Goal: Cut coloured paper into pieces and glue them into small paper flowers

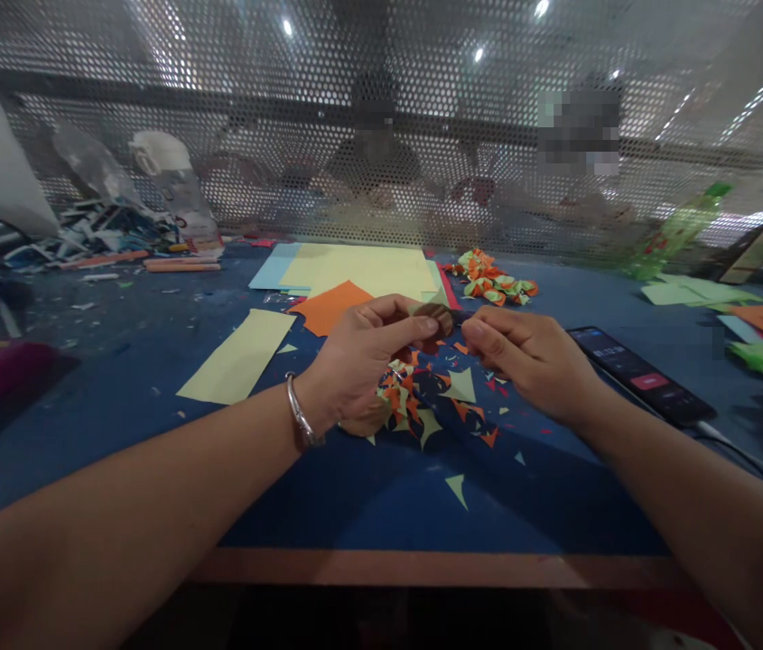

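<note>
My left hand [381,338], with a silver bangle at the wrist, pinches a small rounded piece of yellowish paper [436,318] above the table. Close beside it, my right hand [516,352] is closed on a thin dark tool [459,317]; its tip meets the paper, and the fingers hide most of it, so its kind is unclear. Orange and pale-yellow paper scraps [408,397] are heaped below both hands. An orange sheet [333,307] and a pale-yellow strip [237,357] lie to the left.
Stacked coloured sheets [354,262] and a pile of curled paper pieces [496,280] lie at the back. A phone [642,375] with a cable is at right. A green bottle [683,230] and a clear bottle [181,194] stand before the perforated screen [273,162].
</note>
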`<state>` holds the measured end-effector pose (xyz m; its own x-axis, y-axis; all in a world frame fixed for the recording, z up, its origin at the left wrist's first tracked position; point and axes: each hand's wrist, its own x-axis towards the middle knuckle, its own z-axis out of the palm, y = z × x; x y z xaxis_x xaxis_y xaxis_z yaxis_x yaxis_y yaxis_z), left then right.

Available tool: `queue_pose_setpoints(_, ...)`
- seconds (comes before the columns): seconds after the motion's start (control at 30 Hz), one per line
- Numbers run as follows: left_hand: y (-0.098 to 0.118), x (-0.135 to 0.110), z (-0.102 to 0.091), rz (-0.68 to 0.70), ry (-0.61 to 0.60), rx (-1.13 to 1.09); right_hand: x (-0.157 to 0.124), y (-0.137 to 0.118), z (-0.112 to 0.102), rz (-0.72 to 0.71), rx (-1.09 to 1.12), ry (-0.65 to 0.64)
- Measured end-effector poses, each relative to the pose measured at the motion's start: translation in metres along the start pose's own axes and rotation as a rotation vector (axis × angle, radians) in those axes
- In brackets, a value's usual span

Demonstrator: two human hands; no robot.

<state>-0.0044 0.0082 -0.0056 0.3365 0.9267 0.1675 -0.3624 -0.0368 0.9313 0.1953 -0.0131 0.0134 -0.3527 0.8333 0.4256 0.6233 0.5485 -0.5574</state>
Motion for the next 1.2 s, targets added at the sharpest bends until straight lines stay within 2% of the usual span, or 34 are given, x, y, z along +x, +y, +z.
queue_pose_setpoints(0.83, 0.0022, 0.0022, -0.0004, -0.011, 0.018, -0.007, -0.0011, 0.004, 0.0, 0.006, -0.054, -0.001)
queue_pose_setpoints(1.2, 0.0025, 0.0024, -0.001, -0.032, -0.013, -0.02, -0.0003, 0.003, -0.0005, -0.003, -0.058, -0.007)
